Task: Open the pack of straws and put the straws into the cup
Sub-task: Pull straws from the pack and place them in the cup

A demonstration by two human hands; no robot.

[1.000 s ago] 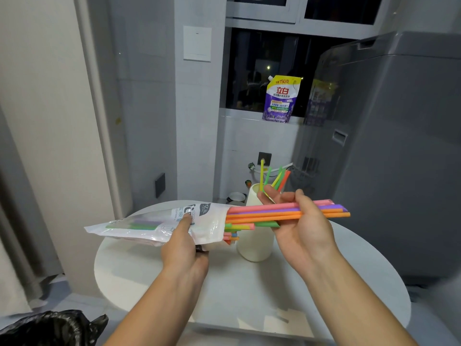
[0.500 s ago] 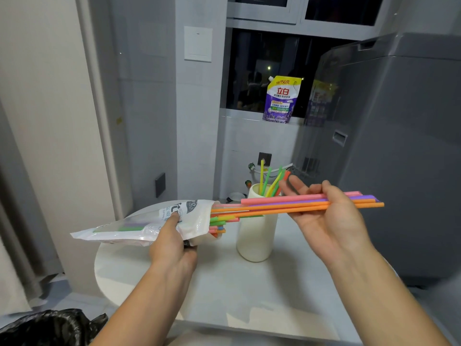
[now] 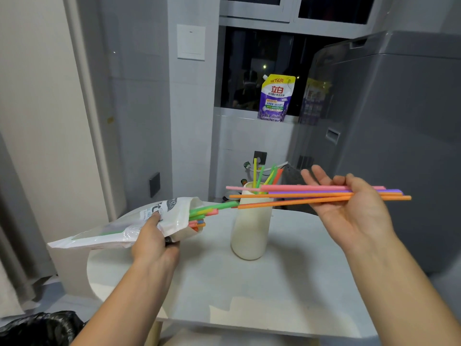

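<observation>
The right hand (image 3: 354,211) has drawn its bundle of straws (image 3: 311,194) fully clear of the pack (image 3: 139,222); a second ago those pink, purple and orange straws still had their left ends inside the pack's mouth. Now the bundle lies roughly level in the air, passing in front of the top of the cup (image 3: 249,228), its left ends just over the rim. The right grip is a loose pinch: thumb over the straws, fingers under them, index and middle fingers stretched out beyond. The hand has also travelled further right than before.

The left hand (image 3: 154,240) keeps its grip pressed around the pack, thumb on the printed face, and has shifted left and a little lower. The pack tilts with its open mouth up and toward the cup. Remaining straws (image 3: 199,216) poke from that mouth, one green straw reaching nearly to the cup.

The cup stands upright on the pale round counter (image 3: 274,295), unmoved, with several yellow, green and orange straws already standing in it (image 3: 264,174).
</observation>
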